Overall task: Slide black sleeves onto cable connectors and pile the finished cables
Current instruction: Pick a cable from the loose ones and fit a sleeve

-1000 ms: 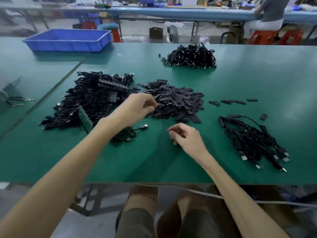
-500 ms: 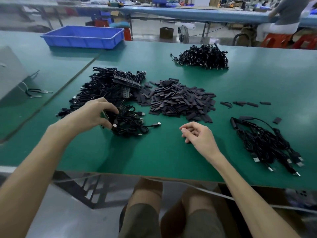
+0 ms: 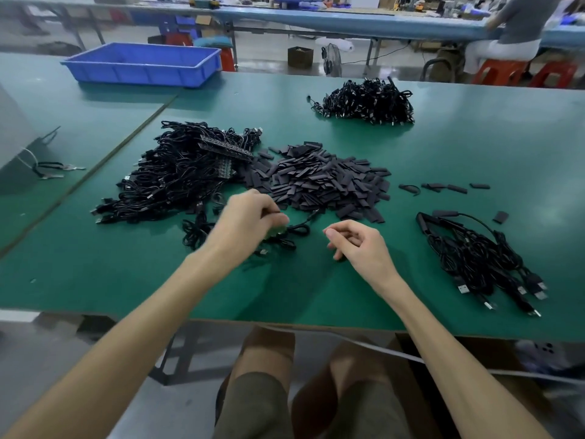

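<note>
Possibly the cable [image 3: 296,231] pinched by the left hand [image 3: 250,221] snags the tangled cable pile [image 3: 180,175] (right hand [image 3: 357,245] loosely curled, empty).

Heaped black sleeves [image 3: 319,182] beside tangled cables [image 3: 177,175]

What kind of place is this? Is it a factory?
Most likely yes, a factory assembly workshop: a long green workbench, big piles of black cables, a heap of black sleeves waiting to be fitted, and another worker seated at the next bench.

Sleeve heap [image 3: 319,182] mid-table, cable pile [image 3: 177,175] left, probably finished cables [image 3: 481,261] right, another pile [image 3: 367,103] behind.
</note>
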Action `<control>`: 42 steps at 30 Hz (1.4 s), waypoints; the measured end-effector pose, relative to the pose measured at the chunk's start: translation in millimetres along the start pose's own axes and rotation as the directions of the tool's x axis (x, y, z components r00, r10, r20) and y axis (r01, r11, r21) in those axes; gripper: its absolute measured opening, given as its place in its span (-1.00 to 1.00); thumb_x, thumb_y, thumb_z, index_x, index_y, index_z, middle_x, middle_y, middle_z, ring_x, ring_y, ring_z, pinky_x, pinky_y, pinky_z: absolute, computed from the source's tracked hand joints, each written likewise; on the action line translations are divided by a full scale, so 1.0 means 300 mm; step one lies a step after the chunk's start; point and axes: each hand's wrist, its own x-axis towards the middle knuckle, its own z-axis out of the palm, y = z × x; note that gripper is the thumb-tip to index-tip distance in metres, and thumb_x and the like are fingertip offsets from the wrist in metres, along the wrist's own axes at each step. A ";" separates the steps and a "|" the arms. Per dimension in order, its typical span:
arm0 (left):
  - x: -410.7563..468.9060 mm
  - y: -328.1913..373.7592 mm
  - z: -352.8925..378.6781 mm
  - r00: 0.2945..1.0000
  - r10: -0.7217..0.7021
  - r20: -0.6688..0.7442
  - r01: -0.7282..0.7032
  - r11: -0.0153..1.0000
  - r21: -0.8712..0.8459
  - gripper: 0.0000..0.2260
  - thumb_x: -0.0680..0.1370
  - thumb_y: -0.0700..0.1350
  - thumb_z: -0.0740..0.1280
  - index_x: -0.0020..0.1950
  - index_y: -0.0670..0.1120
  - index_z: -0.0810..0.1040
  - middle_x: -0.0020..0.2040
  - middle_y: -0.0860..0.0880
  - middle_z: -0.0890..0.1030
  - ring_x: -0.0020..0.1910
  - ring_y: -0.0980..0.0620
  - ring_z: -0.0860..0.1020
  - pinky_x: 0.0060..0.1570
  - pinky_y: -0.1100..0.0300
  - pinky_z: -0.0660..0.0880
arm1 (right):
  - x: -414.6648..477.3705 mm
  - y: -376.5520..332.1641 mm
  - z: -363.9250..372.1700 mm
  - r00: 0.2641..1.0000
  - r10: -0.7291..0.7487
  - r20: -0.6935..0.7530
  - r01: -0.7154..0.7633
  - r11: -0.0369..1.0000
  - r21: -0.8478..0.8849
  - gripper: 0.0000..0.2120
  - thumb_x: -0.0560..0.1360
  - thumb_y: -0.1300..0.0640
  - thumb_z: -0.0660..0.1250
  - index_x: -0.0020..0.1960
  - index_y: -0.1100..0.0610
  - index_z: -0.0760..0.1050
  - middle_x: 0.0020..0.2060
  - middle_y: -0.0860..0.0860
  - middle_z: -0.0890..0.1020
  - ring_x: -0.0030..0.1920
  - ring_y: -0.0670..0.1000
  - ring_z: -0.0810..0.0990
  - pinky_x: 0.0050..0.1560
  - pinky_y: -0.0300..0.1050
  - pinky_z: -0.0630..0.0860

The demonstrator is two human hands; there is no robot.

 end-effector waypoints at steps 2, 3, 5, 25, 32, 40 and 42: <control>-0.003 0.029 0.061 0.996 0.014 0.093 -0.013 1.000 -0.010 -0.97 0.57 -0.11 0.45 -0.06 -0.03 0.68 -0.08 0.08 0.57 -0.10 0.17 0.53 -0.09 0.27 0.39 | -0.001 -0.005 -0.003 1.000 -0.005 0.014 0.004 0.999 0.052 -0.94 0.58 0.11 0.47 0.01 0.09 0.69 -0.19 0.04 0.73 -0.19 0.03 0.71 -0.13 -0.13 0.63; -0.004 0.040 0.082 0.992 0.023 0.128 -0.021 1.000 -0.013 -0.96 0.59 -0.14 0.43 -0.03 -0.04 0.68 -0.05 0.07 0.57 -0.07 0.12 0.54 -0.07 0.27 0.40 | 0.000 -0.008 -0.003 1.000 -0.013 0.027 0.011 0.998 0.059 -0.94 0.56 0.11 0.49 0.01 0.08 0.69 -0.16 0.05 0.73 -0.16 0.06 0.71 -0.12 -0.08 0.64; -0.002 0.060 0.113 0.982 0.036 0.185 -0.036 0.999 -0.007 -0.92 0.59 -0.18 0.42 0.04 -0.04 0.68 -0.01 0.03 0.58 -0.02 0.06 0.55 -0.02 0.22 0.45 | 0.002 -0.008 -0.005 0.998 -0.034 0.056 0.032 0.999 0.044 -0.91 0.53 0.11 0.53 0.02 0.05 0.70 -0.13 0.01 0.73 -0.18 0.03 0.68 -0.08 -0.03 0.65; -0.018 0.079 0.196 0.994 -0.071 0.078 0.074 0.996 -0.039 -0.92 0.51 -0.12 0.50 -0.01 -0.02 0.67 -0.15 0.07 0.67 -0.14 0.18 0.61 -0.12 0.29 0.52 | 0.010 0.018 -0.001 0.991 -0.056 0.122 0.059 0.998 -0.021 -0.82 0.47 0.20 0.58 -0.11 0.09 0.57 -0.29 -0.04 0.67 -0.32 -0.06 0.60 -0.18 -0.02 0.61; -0.022 0.094 0.224 0.991 -0.131 0.035 0.132 0.991 -0.033 -0.93 0.52 -0.10 0.48 -0.02 -0.02 0.66 -0.10 0.04 0.66 -0.10 0.10 0.62 -0.07 0.21 0.56 | 0.009 0.017 -0.003 0.991 -0.017 0.134 0.021 0.999 -0.032 -0.82 0.49 0.21 0.56 -0.11 0.11 0.55 -0.28 -0.07 0.65 -0.29 -0.14 0.56 -0.16 -0.09 0.57; -0.029 0.125 0.225 0.985 -0.169 0.021 0.169 0.986 -0.005 -0.95 0.51 -0.10 0.46 -0.04 0.02 0.65 -0.07 0.00 0.68 -0.08 0.00 0.64 -0.03 0.08 0.60 | 0.001 0.010 -0.006 0.993 -0.004 0.118 0.008 0.999 -0.036 -0.83 0.50 0.19 0.55 -0.09 0.13 0.55 -0.24 0.02 0.65 -0.26 -0.10 0.55 -0.15 -0.05 0.54; -0.030 0.133 0.229 0.986 -0.168 0.010 0.168 0.986 0.000 -0.94 0.52 -0.11 0.45 -0.02 -0.01 0.66 -0.06 -0.01 0.68 -0.06 -0.03 0.64 0.00 0.05 0.60 | 0.000 0.011 -0.006 0.994 -0.005 0.106 0.009 0.999 -0.043 -0.82 0.50 0.19 0.55 -0.10 0.14 0.54 -0.21 0.09 0.67 -0.24 -0.06 0.56 -0.13 0.04 0.56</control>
